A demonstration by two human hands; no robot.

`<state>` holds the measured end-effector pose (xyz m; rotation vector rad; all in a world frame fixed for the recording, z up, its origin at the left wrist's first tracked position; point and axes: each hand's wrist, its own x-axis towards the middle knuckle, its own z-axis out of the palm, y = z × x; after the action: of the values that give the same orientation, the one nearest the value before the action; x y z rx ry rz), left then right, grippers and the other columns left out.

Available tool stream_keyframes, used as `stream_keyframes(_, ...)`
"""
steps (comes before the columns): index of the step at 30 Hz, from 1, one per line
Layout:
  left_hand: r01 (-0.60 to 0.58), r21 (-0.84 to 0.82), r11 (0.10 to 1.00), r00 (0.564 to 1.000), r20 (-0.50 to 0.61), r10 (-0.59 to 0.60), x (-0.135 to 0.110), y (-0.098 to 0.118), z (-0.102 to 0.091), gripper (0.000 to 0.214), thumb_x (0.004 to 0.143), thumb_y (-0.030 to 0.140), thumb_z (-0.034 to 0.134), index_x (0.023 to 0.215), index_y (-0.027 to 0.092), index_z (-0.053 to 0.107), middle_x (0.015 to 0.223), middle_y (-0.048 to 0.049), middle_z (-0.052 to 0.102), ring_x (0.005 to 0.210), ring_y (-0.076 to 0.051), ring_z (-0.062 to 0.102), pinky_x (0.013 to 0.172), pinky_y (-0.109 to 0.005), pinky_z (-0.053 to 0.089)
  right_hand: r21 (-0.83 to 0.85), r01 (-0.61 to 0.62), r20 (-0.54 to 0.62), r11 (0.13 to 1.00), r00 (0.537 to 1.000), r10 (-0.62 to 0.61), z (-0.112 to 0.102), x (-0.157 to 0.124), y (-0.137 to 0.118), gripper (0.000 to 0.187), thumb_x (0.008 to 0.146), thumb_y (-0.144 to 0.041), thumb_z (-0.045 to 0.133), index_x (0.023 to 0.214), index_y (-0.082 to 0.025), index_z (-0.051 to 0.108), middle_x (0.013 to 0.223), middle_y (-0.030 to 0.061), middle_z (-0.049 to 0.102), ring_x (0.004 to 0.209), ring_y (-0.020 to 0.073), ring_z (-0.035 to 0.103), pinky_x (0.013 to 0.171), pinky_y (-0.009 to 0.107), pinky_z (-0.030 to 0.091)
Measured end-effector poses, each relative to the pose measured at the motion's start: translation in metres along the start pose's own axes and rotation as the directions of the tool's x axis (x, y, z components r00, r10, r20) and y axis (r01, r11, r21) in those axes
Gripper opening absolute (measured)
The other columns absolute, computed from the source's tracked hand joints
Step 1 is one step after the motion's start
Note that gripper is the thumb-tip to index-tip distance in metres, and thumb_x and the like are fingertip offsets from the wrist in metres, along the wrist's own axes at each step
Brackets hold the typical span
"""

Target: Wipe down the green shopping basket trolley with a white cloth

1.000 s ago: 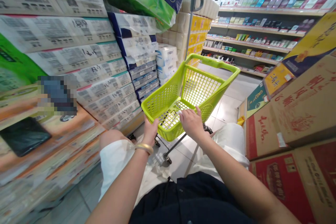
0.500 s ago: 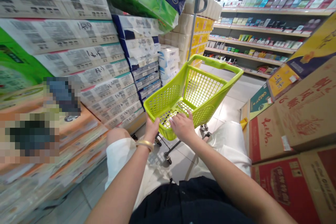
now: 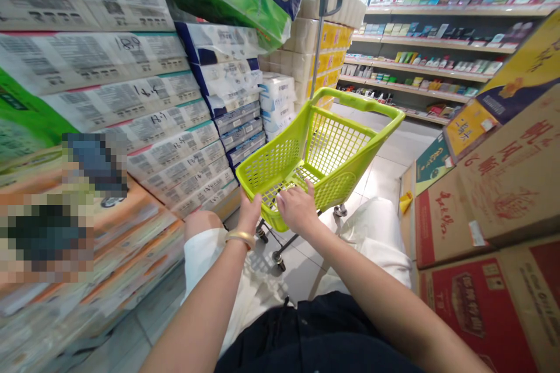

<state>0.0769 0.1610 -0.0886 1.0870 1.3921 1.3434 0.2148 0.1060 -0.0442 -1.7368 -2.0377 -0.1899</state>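
Observation:
A small lime-green shopping cart (image 3: 345,145) stands on wheels in the aisle in front of me, its basket holding nothing that I can see. My left hand (image 3: 248,214), with a gold bangle on the wrist, is closed round the near rim of the cart at its left corner. My right hand (image 3: 296,210) rests on the same near rim a little to the right, fingers curled over the edge. A tall grey handle pole (image 3: 322,23) rises behind the cart.
Stacked packs of tissue paper (image 3: 144,105) wall the left side of the aisle. Red and brown cardboard boxes (image 3: 494,198) are piled on the right. Shelves of small packaged goods (image 3: 429,35) run across the far end. Pale floor tiles (image 3: 385,169) lie beyond the cart.
My right hand has slid left along the near rim toward my left hand. The cart has shifted slightly in view.

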Motion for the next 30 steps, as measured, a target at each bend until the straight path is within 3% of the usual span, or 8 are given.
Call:
stream_keyframes(3, -0.005, -0.014, 1.0, 1.0, 0.026, 0.005, 0.001, 0.002, -0.003, 0.057, 0.077, 0.018, 0.053, 0.134, 0.022, 0.05, 0.12, -0.0068, 0.068, 0.1, -0.018, 0.066, 0.09, -0.03, 0.053, 0.044, 0.079, -0.01, 0.996, 0.997, -0.078, 0.004, -0.005, -0.012, 0.019, 0.099, -0.029, 0.05, 0.099, -0.025, 0.069, 0.086, 0.002, 0.075, 0.094, 0.0199, 0.064, 0.116, 0.045, 0.013)
stream_keyframes(6, 0.002, -0.003, 1.0, 0.999, 0.035, -0.002, 0.002, 0.002, -0.006, 0.057, 0.077, 0.019, 0.054, 0.134, 0.022, 0.05, 0.12, -0.0069, 0.068, 0.102, -0.019, 0.066, 0.092, -0.031, 0.053, 0.036, 0.081, -0.025, 0.996, 0.996, -0.08, 0.004, -0.004, -0.002, 0.022, 0.099, -0.03, 0.05, 0.089, -0.024, 0.069, 0.085, 0.0019, 0.074, 0.094, 0.0194, 0.063, 0.115, 0.045, 0.013)
stream_keyframes(13, 0.027, -0.017, 0.999, 0.999, 0.044, -0.026, 0.004, 0.0, -0.005, 0.059, 0.076, 0.018, 0.055, 0.134, 0.023, 0.048, 0.12, -0.0066, 0.068, 0.102, -0.019, 0.066, 0.097, -0.033, 0.052, -0.022, -0.148, -0.093, 0.989, 0.985, 0.145, -0.013, 0.012, 0.063, 0.027, 0.1, -0.031, 0.049, 0.082, -0.021, 0.066, 0.095, 0.006, 0.073, 0.105, 0.023, 0.061, 0.113, 0.05, 0.016)
stream_keyframes(16, 0.008, -0.03, 1.0, 0.999, 0.038, -0.007, 0.003, -0.001, -0.004, 0.057, 0.076, 0.018, 0.054, 0.133, 0.023, 0.049, 0.119, -0.0066, 0.068, 0.103, -0.019, 0.065, 0.097, -0.033, 0.052, -0.029, -0.212, -0.111, 0.977, 0.972, 0.208, -0.016, 0.015, 0.075, 0.026, 0.1, -0.03, 0.049, 0.083, -0.021, 0.067, 0.099, 0.0071, 0.073, 0.109, 0.0235, 0.061, 0.115, 0.051, 0.014)
stream_keyframes(20, 0.002, -0.037, 0.999, 1.0, 0.03, -0.001, 0.003, -0.004, -0.003, 0.056, 0.076, 0.017, 0.054, 0.132, 0.022, 0.049, 0.116, -0.0067, 0.068, 0.104, -0.019, 0.065, 0.098, -0.033, 0.052, -0.012, -0.159, -0.131, 0.987, 0.979, 0.156, -0.006, 0.009, 0.05, 0.026, 0.099, -0.029, 0.048, 0.082, -0.022, 0.067, 0.094, 0.0057, 0.073, 0.104, 0.0213, 0.063, 0.118, 0.048, 0.013)
stream_keyframes(25, -0.019, -0.026, 0.999, 0.999, 0.043, 0.02, 0.007, -0.006, -0.006, 0.054, 0.075, 0.018, 0.054, 0.129, 0.021, 0.051, 0.118, -0.0068, 0.067, 0.101, -0.019, 0.065, 0.094, -0.032, 0.053, 0.016, 0.058, -0.106, 0.998, 0.993, -0.056, 0.013, -0.006, -0.006, 0.024, 0.098, -0.03, 0.051, 0.08, -0.023, 0.066, 0.087, 0.0031, 0.073, 0.098, 0.0194, 0.063, 0.121, 0.047, 0.012)
stream_keyframes(27, -0.02, -0.012, 1.0, 0.998, 0.063, 0.021, 0.009, -0.006, -0.008, 0.054, 0.075, 0.019, 0.054, 0.129, 0.021, 0.051, 0.118, -0.0069, 0.068, 0.098, -0.019, 0.066, 0.091, -0.032, 0.054, 0.025, 0.106, -0.095, 0.994, 0.99, -0.103, 0.015, -0.009, -0.014, 0.023, 0.098, -0.031, 0.052, 0.081, -0.023, 0.066, 0.088, 0.0028, 0.073, 0.099, 0.0189, 0.064, 0.121, 0.046, 0.012)
stream_keyframes(30, -0.002, 0.0, 1.0, 0.996, 0.09, 0.002, 0.01, -0.005, -0.011, 0.055, 0.076, 0.021, 0.056, 0.131, 0.022, 0.049, 0.12, -0.0076, 0.067, 0.1, -0.019, 0.066, 0.094, -0.034, 0.054, 0.025, 0.093, -0.085, 0.995, 0.992, -0.09, 0.009, -0.007, -0.001, 0.023, 0.098, -0.031, 0.053, 0.082, -0.023, 0.067, 0.09, 0.0033, 0.074, 0.102, 0.0188, 0.064, 0.121, 0.045, 0.012)
